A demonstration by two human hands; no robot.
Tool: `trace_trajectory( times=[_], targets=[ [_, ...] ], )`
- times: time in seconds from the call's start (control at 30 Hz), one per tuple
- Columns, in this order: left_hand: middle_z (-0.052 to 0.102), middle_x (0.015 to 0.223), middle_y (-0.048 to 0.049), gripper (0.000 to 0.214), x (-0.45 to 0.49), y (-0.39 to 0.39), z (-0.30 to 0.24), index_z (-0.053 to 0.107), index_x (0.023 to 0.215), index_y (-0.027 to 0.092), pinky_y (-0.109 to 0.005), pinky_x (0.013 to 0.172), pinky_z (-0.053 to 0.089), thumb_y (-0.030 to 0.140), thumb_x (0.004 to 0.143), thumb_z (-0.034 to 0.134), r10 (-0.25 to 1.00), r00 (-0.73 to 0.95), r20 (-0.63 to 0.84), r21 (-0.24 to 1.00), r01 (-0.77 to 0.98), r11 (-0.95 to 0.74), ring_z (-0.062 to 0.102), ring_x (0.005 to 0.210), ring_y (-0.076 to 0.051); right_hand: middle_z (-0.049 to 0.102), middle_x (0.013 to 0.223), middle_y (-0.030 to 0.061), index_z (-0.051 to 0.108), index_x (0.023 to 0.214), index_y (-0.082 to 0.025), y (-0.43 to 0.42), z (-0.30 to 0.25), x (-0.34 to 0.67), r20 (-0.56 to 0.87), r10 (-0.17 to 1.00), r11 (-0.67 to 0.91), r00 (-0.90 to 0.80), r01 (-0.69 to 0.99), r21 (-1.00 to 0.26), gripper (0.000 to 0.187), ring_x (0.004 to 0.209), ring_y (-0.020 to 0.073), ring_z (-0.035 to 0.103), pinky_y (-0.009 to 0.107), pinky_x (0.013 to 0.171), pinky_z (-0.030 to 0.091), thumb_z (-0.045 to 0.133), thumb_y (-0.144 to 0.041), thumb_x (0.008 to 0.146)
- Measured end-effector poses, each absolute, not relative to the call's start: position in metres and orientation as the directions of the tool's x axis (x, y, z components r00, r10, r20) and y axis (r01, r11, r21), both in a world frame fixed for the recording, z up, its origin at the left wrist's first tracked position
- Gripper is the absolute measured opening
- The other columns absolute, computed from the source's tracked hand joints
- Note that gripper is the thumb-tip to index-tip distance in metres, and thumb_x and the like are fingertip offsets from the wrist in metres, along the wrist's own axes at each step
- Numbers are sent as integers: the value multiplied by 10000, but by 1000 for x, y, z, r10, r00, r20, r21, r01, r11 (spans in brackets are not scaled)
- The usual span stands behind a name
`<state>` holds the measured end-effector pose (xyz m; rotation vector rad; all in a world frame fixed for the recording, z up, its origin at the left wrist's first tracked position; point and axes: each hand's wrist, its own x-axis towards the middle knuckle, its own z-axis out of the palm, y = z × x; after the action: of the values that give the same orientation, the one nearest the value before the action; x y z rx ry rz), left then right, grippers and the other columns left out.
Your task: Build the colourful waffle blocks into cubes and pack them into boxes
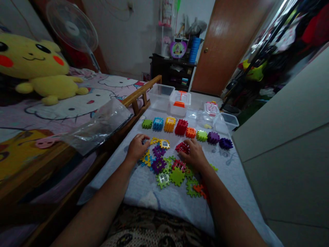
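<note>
A heap of loose interlocking plastic tiles [168, 168] in purple, green, yellow and red lies on a grey cloth [154, 195] in front of me. My left hand [137, 147] rests curled at the heap's left edge, its fingers closed over a yellow tile. My right hand [193, 153] lies on the heap's right side, fingers bent onto a red tile [182, 147]. Behind the heap stands a row of several assembled cubes [181, 127], from green on the left through blue, yellow, red and orange to purple on the right.
Clear plastic boxes [160, 96], one with an orange latch [179, 103], stand behind the row. A wooden bed frame [140, 94] with a plastic bag [100, 125] and a yellow plush toy [38, 65] runs along the left. A pale wardrobe panel [288, 137] rises on the right.
</note>
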<state>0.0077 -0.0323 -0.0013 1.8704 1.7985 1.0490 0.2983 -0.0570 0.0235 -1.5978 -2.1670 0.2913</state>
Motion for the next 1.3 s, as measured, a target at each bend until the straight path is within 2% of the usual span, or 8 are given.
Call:
trace_trajectory(
  times=[0.17,0.33,0.8,1.1,1.3],
  targets=[
    [658,956,-52,209,10,-34,-1,668,874,196,-331,803,528,350,796,552,952,-113,284,725,675,-136,640,862,-204,622,1054,97,601,1124,-217,-59,22,295,147,960,273,-237,904,-329,404,1007,281,565,395,876,407,692,-406,779],
    [665,948,-49,199,12,-34,-4,672,866,194,-323,776,525,334,803,544,946,-95,310,705,691,-162,640,847,-201,632,1091,137,578,1192,-177,-57,22,291,121,964,265,-238,913,-310,490,1032,306,569,414,890,414,684,-399,769],
    [674,928,-67,136,15,-38,3,653,840,206,-378,911,497,231,803,524,915,-39,401,617,750,-238,631,934,-237,646,1117,146,543,1261,-165,-54,20,287,134,959,277,-248,917,-288,544,1031,301,580,419,896,421,646,-327,752],
    [683,920,-60,119,15,-39,6,643,819,221,-383,923,493,219,799,525,906,-22,422,609,747,-266,635,945,-244,637,1097,123,542,1242,-214,-10,81,312,305,903,398,-302,856,-331,514,1028,301,586,437,916,439,649,-296,745],
    [685,907,-62,110,14,-40,8,632,815,221,-391,912,494,206,800,524,900,-10,435,584,764,-274,636,943,-250,640,1117,128,537,1249,-158,51,100,313,256,912,393,-319,857,-333,556,1001,257,604,390,919,452,672,-252,718]
  ],
)
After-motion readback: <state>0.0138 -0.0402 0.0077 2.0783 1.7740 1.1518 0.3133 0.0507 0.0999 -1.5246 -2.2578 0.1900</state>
